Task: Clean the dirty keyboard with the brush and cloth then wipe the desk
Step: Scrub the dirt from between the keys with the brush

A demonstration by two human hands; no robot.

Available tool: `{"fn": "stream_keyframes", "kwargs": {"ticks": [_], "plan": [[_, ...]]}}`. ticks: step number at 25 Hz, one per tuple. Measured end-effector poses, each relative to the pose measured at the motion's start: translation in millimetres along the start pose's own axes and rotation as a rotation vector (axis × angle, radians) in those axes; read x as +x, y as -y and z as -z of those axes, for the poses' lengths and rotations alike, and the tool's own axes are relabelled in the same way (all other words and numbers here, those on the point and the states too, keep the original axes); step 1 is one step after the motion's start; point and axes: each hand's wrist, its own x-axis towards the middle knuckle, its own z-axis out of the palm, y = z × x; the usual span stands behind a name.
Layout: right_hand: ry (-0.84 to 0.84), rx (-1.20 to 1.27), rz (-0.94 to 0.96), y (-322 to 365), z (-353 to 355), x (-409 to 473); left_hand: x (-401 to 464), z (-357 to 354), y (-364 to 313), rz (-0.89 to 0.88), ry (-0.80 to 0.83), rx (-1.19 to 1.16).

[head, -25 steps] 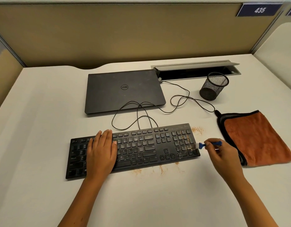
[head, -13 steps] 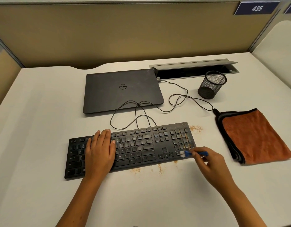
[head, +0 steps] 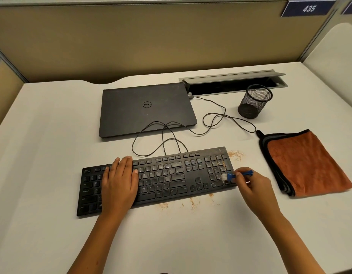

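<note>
A black keyboard [head: 171, 177] lies across the white desk [head: 42, 135], with brown dust on its number pad. My left hand [head: 119, 184] rests flat on the keyboard's left half, fingers straight. My right hand [head: 252, 186] pinches a small blue brush [head: 233, 176] at the keyboard's right end, its white bristles on the lower number-pad keys. Brown dust lies on the desk past the keyboard's top right corner [head: 236, 155] and along its front edge [head: 191, 202]. A folded orange cloth [head: 305, 163] with a dark border lies to the right of my right hand.
A shut black laptop [head: 147, 109] sits behind the keyboard. The keyboard's thin black cable [head: 216, 119] loops between them toward a grey cable tray [head: 234, 82]. A black mesh pen cup [head: 254, 101] stands at the back right. Beige partitions wall the desk.
My right hand has swept the brush back and forth over the number pad: toward me and left to its bottom edge, then right and up a little. My left hand has stayed put.
</note>
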Motion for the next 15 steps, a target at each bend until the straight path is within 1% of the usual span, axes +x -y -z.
{"fn": "stream_keyframes", "kwargs": {"ticks": [2, 3, 5, 7, 8, 10, 12, 15], "plan": [[-0.087, -0.145, 0.058, 0, 1, 2, 0, 0, -1, 0.001, 0.002, -0.002], [-0.112, -0.136, 0.080, 1, 2, 1, 1, 0, 0, 0.001, 0.002, -0.001], [-0.075, -0.032, 0.081, 4, 1, -1, 1, 0, 0, -0.001, 0.001, -0.001], [0.016, 0.031, 0.052, 3, -1, -4, 1, 0, 0, -0.002, 0.003, 0.002], [0.021, 0.005, 0.049, 1, -1, -5, 1, 0, 1, -0.002, 0.004, 0.003], [-0.064, -0.075, 0.055, -3, 1, -6, 1, 0, 0, -0.002, 0.003, 0.005], [-0.118, -0.058, 0.080, -1, 2, -7, 0, 0, 0, -0.001, 0.000, 0.001], [-0.020, 0.014, 0.064, 2, -2, -11, 0, 0, 0, -0.004, -0.002, 0.000]]}}
